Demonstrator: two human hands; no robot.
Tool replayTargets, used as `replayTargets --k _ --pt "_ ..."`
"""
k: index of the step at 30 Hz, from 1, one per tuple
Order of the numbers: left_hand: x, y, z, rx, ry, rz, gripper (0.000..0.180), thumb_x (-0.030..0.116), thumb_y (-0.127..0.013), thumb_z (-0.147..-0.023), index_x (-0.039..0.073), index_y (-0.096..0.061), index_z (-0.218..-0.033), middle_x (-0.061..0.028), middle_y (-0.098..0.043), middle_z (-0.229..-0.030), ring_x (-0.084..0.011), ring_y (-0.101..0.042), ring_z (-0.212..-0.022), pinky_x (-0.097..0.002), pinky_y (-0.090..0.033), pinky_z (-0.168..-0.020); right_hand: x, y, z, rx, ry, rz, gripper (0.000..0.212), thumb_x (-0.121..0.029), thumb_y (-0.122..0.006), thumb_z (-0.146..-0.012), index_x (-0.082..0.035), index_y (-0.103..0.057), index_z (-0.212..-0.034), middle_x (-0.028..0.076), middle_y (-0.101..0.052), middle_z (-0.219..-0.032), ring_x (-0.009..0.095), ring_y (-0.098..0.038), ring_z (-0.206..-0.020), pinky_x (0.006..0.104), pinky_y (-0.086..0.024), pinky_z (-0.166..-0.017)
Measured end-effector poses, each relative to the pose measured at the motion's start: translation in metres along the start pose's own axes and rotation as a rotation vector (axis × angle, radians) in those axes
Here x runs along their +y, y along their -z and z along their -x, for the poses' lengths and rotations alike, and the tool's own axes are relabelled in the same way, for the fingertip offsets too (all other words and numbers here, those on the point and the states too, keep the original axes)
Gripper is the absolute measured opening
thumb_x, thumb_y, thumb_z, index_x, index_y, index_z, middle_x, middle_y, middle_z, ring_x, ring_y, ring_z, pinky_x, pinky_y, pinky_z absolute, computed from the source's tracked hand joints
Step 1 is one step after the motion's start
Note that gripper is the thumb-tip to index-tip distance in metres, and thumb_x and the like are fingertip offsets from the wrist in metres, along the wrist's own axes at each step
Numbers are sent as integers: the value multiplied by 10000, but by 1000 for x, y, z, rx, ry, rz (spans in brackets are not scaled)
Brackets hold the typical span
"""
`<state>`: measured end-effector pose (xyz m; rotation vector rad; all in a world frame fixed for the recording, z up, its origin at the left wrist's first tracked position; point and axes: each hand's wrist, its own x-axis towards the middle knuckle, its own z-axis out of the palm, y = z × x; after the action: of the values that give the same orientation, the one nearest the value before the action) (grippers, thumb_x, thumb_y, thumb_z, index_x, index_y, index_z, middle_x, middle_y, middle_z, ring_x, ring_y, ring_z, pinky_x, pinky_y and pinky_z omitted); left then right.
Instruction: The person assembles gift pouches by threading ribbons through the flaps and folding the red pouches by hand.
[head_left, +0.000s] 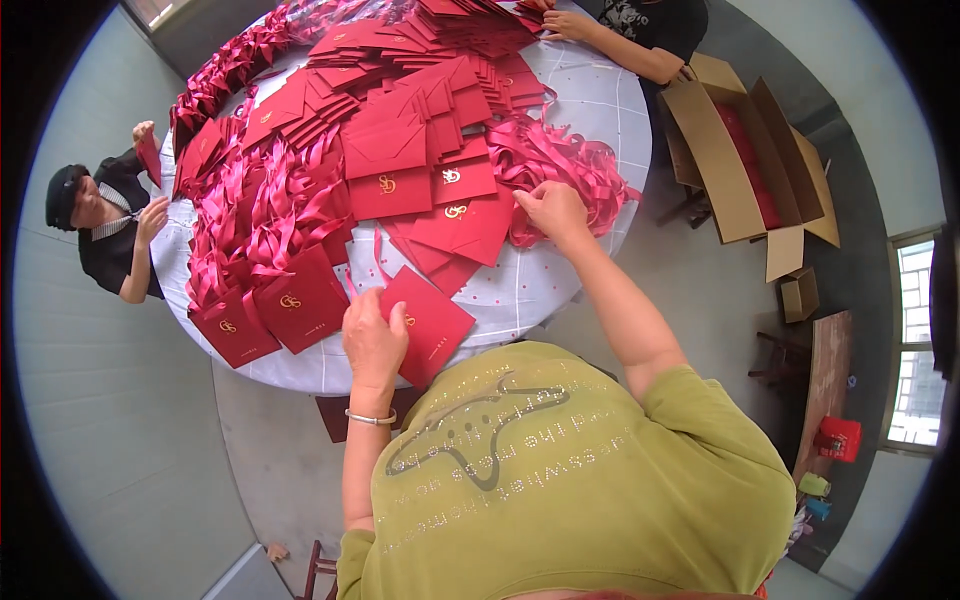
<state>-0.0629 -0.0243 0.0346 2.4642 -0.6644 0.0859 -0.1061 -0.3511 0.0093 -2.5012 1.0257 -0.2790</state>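
At the near edge of the round table, my left hand (374, 342) grips the left side of a red paper gift bag (440, 318), thumb over its face. A strand of ribbon rises above this bag. Farther right, my right hand (555, 212) reaches over a heap of loose pink-red ribbons (565, 165), with thumb and forefinger pinched together. Whatever lies between those fingertips is too small to tell. Just left of them lie overlapping flat red bags (468, 228) with gold emblems. Finished-looking red bags with ribbon handles (305, 300) stand packed together on the left.
Stacks of red envelope-like bags (385, 150) cover the middle of the white-covered table (500, 312). One person (115, 225) at the left holds a red piece; another person's arm (620, 50) reaches in at the far right. An opened cardboard box (720, 165) stands right of the table.
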Motion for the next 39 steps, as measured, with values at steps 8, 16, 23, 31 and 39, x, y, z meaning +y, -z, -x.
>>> replayTargets --k 8,16,23,31,39 --pt "22 -14 -19 -189 40 396 240 190 -695 -831 0 -665 -974 -180 -697 -850 -314 -690 -774 -392 -539 -705 -3 4 12 11 56 -222 361 -431 -702 -790 -73 -742 -797 174 -704 -823 348 -686 -802 446 -536 -731" --pt "50 -28 -32 -372 22 559 199 107 -668 -865 -52 -657 -983 -129 -714 -838 -151 -686 -752 -281 -540 -685 13 -20 -6 -69 -34 -181 399 -453 -726 -760 -54 -737 -764 184 -693 -759 346 -684 -743 440 -530 -671" --pt "45 -51 -45 -639 360 993 225 235 -605 -960 21 -669 -993 -36 -693 -863 -100 -645 -779 -230 -495 -672 -19 7 40 -155 148 -545 335 -335 -701 -840 -17 -697 -735 144 -673 -680 252 -659 -622 377 -502 -599" --pt "56 -60 -37 -626 284 990 215 188 -616 -921 -14 -657 -980 -37 -681 -843 -93 -616 -751 -238 -487 -650 -20 -6 19 -22 31 -101 400 -458 -720 -790 -60 -709 -825 177 -700 -812 348 -683 -777 459 -531 -699" --pt "40 -55 -35 -664 452 1093 271 270 -577 -977 16 -652 -1035 -71 -700 -918 -131 -664 -837 -250 -514 -708 -26 -16 24 -93 263 -483 293 -317 -704 -811 -24 -717 -817 169 -698 -772 288 -695 -720 391 -533 -657"
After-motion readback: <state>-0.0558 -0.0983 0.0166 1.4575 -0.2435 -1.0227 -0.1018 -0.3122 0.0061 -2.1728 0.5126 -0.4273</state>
